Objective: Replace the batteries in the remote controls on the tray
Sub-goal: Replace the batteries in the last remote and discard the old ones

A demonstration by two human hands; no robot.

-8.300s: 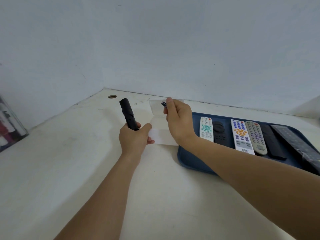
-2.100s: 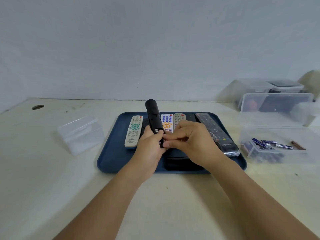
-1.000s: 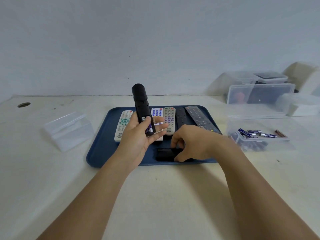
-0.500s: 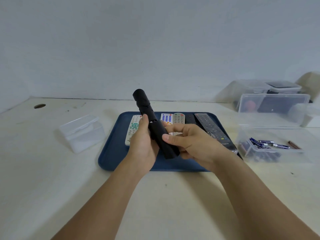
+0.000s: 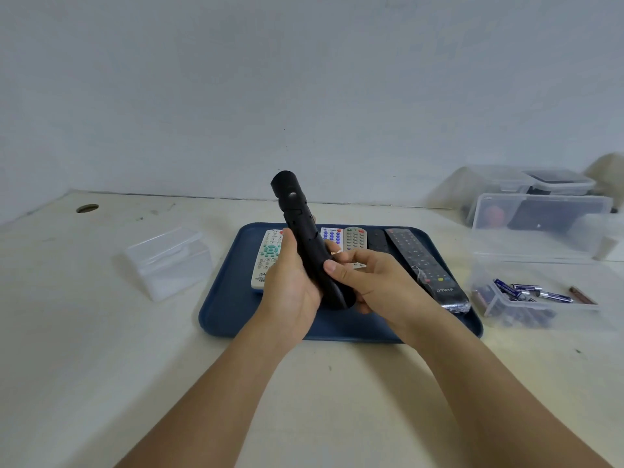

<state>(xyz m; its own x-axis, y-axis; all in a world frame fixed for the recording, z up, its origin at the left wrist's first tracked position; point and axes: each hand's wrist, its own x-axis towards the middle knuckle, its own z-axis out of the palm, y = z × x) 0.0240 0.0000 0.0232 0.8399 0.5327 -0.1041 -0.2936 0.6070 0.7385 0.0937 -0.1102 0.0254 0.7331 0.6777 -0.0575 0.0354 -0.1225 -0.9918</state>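
A slim black remote [image 5: 302,231] stands tilted above the blue tray [image 5: 229,309], its far end pointing up and away. My left hand [image 5: 290,288] grips its lower half from the left. My right hand [image 5: 368,282] grips its lower end from the right, thumb pressed on the black back cover. On the tray lie a white remote with teal buttons [image 5: 268,258], a white remote with blue buttons [image 5: 331,235], a grey remote [image 5: 355,237], a small black remote [image 5: 378,239] and a long black remote [image 5: 425,265].
A shut clear plastic box [image 5: 169,261] sits left of the tray. At the right an open clear box [image 5: 526,295] holds several blue batteries, with its lid standing behind. More clear containers [image 5: 540,184] stand at the back right. A hole [image 5: 87,208] marks the table's far left.
My right hand picked the black cover up from the tray and brought it onto the remote's back. Since half a second ago the remote has tilted slightly more upright.
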